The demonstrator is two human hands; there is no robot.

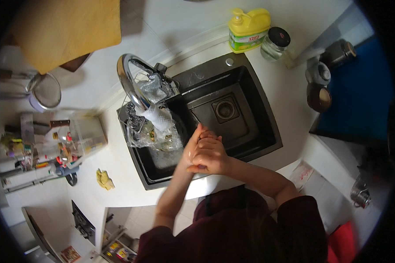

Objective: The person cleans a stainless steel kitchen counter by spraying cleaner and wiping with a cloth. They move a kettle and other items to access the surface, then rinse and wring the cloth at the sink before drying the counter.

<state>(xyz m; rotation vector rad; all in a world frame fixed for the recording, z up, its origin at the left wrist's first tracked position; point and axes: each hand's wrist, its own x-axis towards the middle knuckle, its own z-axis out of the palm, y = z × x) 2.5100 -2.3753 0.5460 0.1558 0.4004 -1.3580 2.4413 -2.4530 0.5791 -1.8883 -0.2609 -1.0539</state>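
Note:
My left hand point(191, 148) and my right hand point(211, 155) are clasped together above the near side of a black double-bowl sink point(187, 79). The right hand's fingers wrap over the left hand, and the skin looks wet. Much of the left hand's palm and fingers is hidden. To the left of the hands, a chrome gooseneck faucet point(122, 67) arches over the smaller bowl, with a white mesh sleeve point(159, 119) on its outlet. Under it, a clear plastic bag point(138, 139) with food scraps hangs at a wire rack point(174, 86). The larger bowl's drain point(225, 109) shows beyond the hands.
A yellow pump jug of dish soap point(250, 23) and a lidded glass jar point(274, 46) stand behind the sink. A yellow cloth point(104, 179) lies on the white counter point(125, 192). At the left are a strainer point(46, 91) and a clear plastic bin point(92, 133).

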